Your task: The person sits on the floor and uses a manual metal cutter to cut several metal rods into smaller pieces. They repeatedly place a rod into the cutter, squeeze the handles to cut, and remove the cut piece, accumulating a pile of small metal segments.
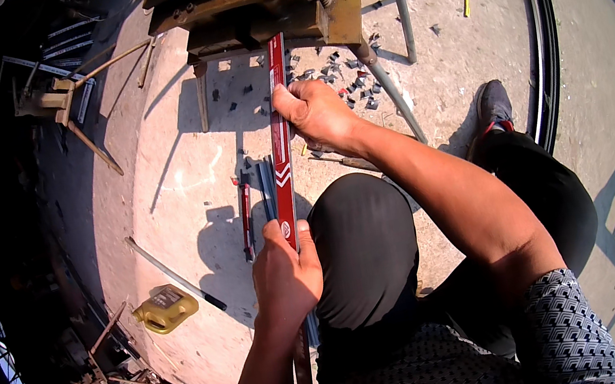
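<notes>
A long narrow strip (282, 155) with a red face and white chevrons slants up and away in front of me. My left hand (287, 274) is closed round its near part, thumb along the right side. Farther up, my right hand (317, 114) grips the same strip, thumb laid over its face. The strip's far end reaches the brown metal press (259, 32) at the top. Whether that end sits inside the press or just in front of it, I cannot tell. Below the strip, another red-faced piece (247, 215) and blue-grey strips (267, 187) lie on the ground.
Dark cut scraps (363, 87) are scattered below the press, beside its metal legs (395, 98). At left lie a gold jug (166, 308) and a pipe (174, 273), with a metal frame (66, 103) beyond. Long dark strips (541, 36) run along the right.
</notes>
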Action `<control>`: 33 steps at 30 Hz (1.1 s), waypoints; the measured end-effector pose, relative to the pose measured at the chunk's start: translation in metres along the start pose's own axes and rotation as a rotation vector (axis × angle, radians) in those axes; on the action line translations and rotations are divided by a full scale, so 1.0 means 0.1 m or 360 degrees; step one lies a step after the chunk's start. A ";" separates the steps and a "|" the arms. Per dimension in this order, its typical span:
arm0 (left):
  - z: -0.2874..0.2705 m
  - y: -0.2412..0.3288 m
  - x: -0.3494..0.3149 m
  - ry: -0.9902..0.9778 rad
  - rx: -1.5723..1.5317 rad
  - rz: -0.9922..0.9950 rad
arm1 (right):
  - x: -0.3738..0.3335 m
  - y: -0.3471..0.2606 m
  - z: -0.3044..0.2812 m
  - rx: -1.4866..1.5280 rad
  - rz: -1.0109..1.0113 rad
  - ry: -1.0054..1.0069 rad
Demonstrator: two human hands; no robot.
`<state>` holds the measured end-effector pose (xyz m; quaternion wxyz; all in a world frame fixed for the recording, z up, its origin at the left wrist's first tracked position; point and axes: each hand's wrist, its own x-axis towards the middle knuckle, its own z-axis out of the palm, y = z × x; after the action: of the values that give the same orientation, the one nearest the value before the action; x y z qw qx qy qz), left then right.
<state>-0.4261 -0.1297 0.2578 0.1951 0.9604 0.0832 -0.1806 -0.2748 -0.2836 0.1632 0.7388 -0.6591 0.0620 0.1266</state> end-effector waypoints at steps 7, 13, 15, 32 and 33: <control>0.00 -0.03 0.08 -0.0020 -0.0031 0.0055 | 0.02 -0.02 -0.03 0.0028 0.0050 -0.0056; 0.15 -0.32 0.27 -0.0067 0.0174 0.0040 | 0.03 0.02 0.05 -0.0177 -0.0006 0.0020; 0.19 -0.37 0.30 -0.0056 0.0214 0.0048 | 0.03 0.01 0.04 -0.0200 0.0013 -0.0010; 0.18 -0.61 0.55 -0.0033 0.0171 0.0068 | 0.17 0.16 0.18 -0.0037 0.0020 0.0035; 0.18 -0.61 0.55 -0.0021 0.0156 0.0092 | 0.17 0.13 0.18 -0.0040 0.0025 0.0019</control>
<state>-0.3953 -0.0762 0.2001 0.1536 0.9696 0.0453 -0.1851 -0.2631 -0.2629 0.1480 0.7289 -0.6686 0.0700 0.1292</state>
